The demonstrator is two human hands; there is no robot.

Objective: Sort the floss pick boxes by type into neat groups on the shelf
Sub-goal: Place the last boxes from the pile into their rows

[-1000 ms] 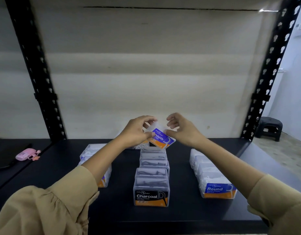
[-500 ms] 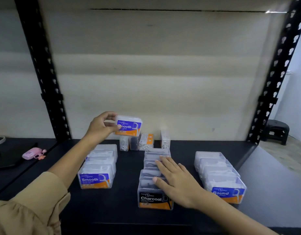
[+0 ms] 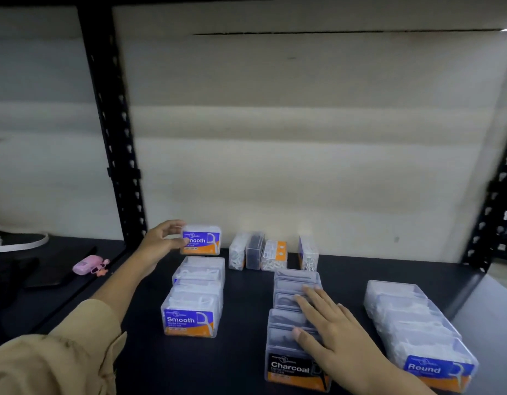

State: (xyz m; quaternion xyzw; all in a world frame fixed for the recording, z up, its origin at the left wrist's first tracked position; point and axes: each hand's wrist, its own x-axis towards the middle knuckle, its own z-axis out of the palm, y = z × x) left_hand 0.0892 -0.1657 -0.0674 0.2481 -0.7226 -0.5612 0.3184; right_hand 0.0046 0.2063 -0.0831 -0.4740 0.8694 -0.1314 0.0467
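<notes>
here, left hand (image 3: 163, 241) pinches a smooth box (image 3: 201, 240) behind the smooth row (image 3: 196, 292), probably due to be seated flush; right hand (image 3: 342, 334) lies flat on charcoal row (image 3: 286, 323).

- Smooth box (image 3: 201, 240): clear, blue-orange label, upright, just behind Smooth row (image 3: 193, 297) at left
- Charcoal row (image 3: 288, 367) centre; Round row (image 3: 417, 332) right
- four loose boxes (image 3: 273, 255) standing on edge at back

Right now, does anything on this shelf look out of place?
Yes: four loose boxes stand by the back wall, turned side-on and mixed, one dark among white ones, outside the Smooth row, Charcoal row and Round row.
</notes>
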